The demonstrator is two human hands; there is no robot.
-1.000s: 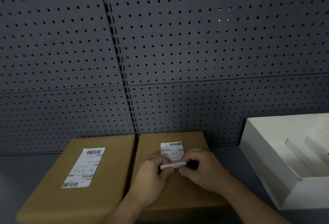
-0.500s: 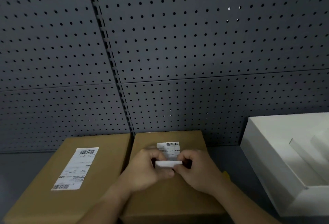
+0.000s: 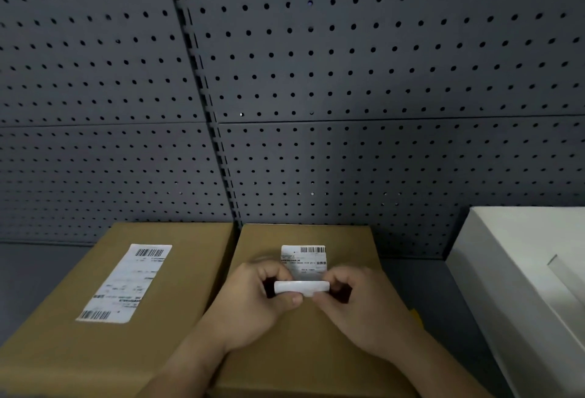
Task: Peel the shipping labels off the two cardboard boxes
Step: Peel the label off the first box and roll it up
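Left hand (image 3: 253,299) and right hand (image 3: 354,302) pinching rolled label (image 3: 302,286) ends, above right box (image 3: 304,350)

Only two hands and the forearms behind them show of the person, entering from the lower edge of the view. The left hand (image 3: 253,302) and the right hand (image 3: 357,305) are both bare: no glove, no ring, no watch or band at either wrist. Both forearms are bare as well, with no sleeve or cuff anywhere along the stretch that is visible, down to the frame's bottom edge. The fingernails that can be seen look short and unpainted, though the dim light and slight blur leave finer detail unclear. No marks, plasters or jewellery can be made out on either hand or forearm.
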